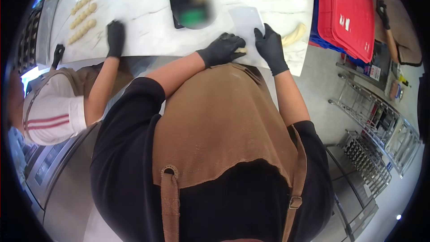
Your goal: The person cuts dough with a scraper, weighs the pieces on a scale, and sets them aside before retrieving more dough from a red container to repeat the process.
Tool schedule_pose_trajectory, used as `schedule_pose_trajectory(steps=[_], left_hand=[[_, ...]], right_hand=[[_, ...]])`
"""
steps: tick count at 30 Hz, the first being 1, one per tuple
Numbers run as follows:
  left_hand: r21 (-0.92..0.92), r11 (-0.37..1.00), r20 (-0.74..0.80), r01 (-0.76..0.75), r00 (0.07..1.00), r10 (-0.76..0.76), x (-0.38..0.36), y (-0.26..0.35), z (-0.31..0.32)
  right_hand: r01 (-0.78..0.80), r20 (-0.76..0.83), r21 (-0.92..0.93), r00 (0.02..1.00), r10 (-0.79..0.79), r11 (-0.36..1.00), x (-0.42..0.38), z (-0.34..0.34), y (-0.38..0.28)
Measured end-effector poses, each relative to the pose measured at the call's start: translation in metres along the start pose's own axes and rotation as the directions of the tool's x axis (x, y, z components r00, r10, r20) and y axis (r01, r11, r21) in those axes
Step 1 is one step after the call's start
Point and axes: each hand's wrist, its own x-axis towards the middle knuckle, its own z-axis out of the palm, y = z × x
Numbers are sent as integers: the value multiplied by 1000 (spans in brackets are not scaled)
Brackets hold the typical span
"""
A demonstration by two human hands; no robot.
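We have the small piece of dough [241, 50] at the fingertips of our left hand [222, 49], on its right side, near the front edge of the counter; the fingers are drawn in narrow about it, and they hide too much for us to tell its long axis. Our right hand [270, 48] grips the pale sheet-like scraper [249, 21] by its right side, thumb up along it, and the sheet stands between our two hands, its length running mostly away from us. The dough strip [294, 36] lies just to the right of our right hand — clearly nearer to it than to the left — with its long axis slanting away and rightward, bowed at the far end. Under all this is a pale, grey-veined counter [148, 0]. Beyond our left hand sits a black scale [178, 1], partly covered by a blurred round shape we cannot make out. Farther left, lumpy dough rolls [82, 16] lie in three slanting rows, near the gloved hand of a co-worker [58, 101]. To our right are a stack of red lids or trays [345, 13] over blue ones and metal racks [374, 112] on the floor, with another person [405, 33] past them.
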Motion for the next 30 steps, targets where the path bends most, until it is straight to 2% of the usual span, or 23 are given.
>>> schedule_pose_trajectory(steps=[3,4,5,6,7,8,9,10,11,13,14,15,17,20,21,22,23,24,25,27,30], left_hand=[[-300,926,-44,230,966,-254,12,17,-63],[-366,913,-241,179,930,-279,11,1,-77],[-449,881,-457,150,808,-371,8,-23,-87],[-254,961,-678,108,689,-257,11,-45,-118],[-510,824,-583,246,606,-541,9,-45,-150],[-398,888,-679,230,578,-453,18,-45,-176],[-225,906,-707,359,579,-405,16,-74,-181],[-20,911,-683,412,660,-313,9,-114,-172],[186,881,-633,435,738,-231,5,-139,-161],[380,821,-592,427,794,-139,10,-96,-156],[473,780,-561,411,822,-93,16,-82,-153],[520,804,-513,287,858,25,16,-92,-137],[308,883,-395,354,892,-220,16,-97,-116],[45,949,-367,314,888,-276,25,-62,-105],[-6,991,-353,136,926,-129,23,-57,-86],[-188,963,-196,194,953,-230,23,-26,-82],[-251,965,-166,75,979,-119,19,-20,-63],[-264,943,-8,204,977,-214,15,-4,-55],[-255,945,53,207,978,-200,13,-3,-44],[-263,942,76,208,978,-194,9,-2,-28],[-231,965,-54,126,988,-142,9,1,-19]], right_hand=[[-23,-84,191,996,39,981,-7,-14,-7],[-94,-40,202,994,104,975,-10,-22,0],[-57,-64,250,995,76,967,-15,-26,10],[-73,-72,273,993,96,959,-20,-35,12],[-87,-78,294,990,115,952,-25,-42,14],[-81,-97,292,989,113,953,-28,-46,17],[-75,-117,286,987,112,955,-30,-50,21],[-44,-145,286,985,89,957,-30,-51,27],[-74,-111,191,989,97,979,-32,-54,25],[-128,-56,-16,990,127,992,-35,-66,18],[-38,-60,-31,998,37,999,-38,-65,12],[18,-24,-114,999,-21,993,-40,-61,12],[112,21,-224,994,-110,968,-45,-53,3],[124,100,-295,990,-99,947,-47,-45,-2],[111,109,-293,991,-82,950,-49,-46,-8],[103,96,-290,992,-78,951,-49,-43,-7],[92,82,-286,994,-71,954,-51,-40,-5],[81,69,-283,996,-64,956,-51,-37,-3],[70,58,-287,997,-56,955,-50,-34,-3],[50,44,-294,998,-38,955,-49,-23,-6],[-28,-66,-308,998,9,951,-44,-5,-11]])
